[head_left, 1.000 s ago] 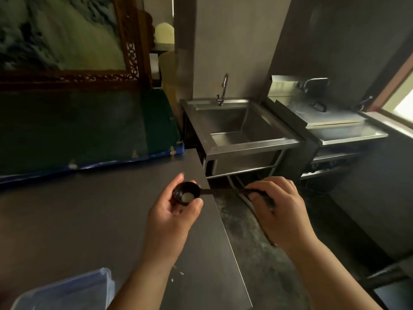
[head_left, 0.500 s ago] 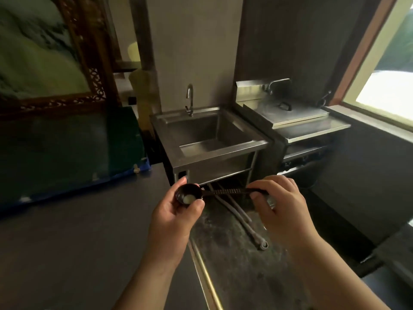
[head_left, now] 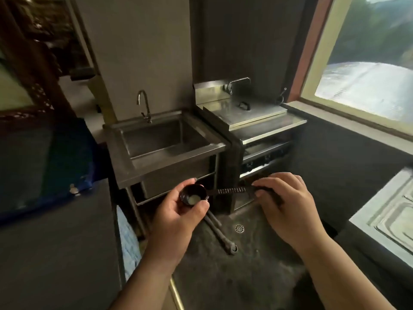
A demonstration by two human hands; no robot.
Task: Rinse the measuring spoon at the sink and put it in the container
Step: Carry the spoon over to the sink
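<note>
I hold a black measuring spoon [head_left: 230,190] level in front of me, over the floor. A little pale residue lies in its bowl. My left hand [head_left: 178,211] cups the bowl between thumb and fingers. My right hand [head_left: 288,204] pinches the far end of the ribbed handle. The steel sink [head_left: 169,153] with its curved tap [head_left: 144,106] stands just beyond my hands, against the wall. No container is in view.
A steel fryer unit [head_left: 252,117] with a lidded top stands right of the sink. A dark counter [head_left: 55,242] runs along the left, a steel drainboard [head_left: 388,213] at the right edge. Grey hoses [head_left: 220,231] and a floor drain [head_left: 239,228] lie on the wet floor below.
The view has swung right and closer to the sink; the counter and its plastic container have slid out on the left. Both hands keep the same hold on the spoon.
</note>
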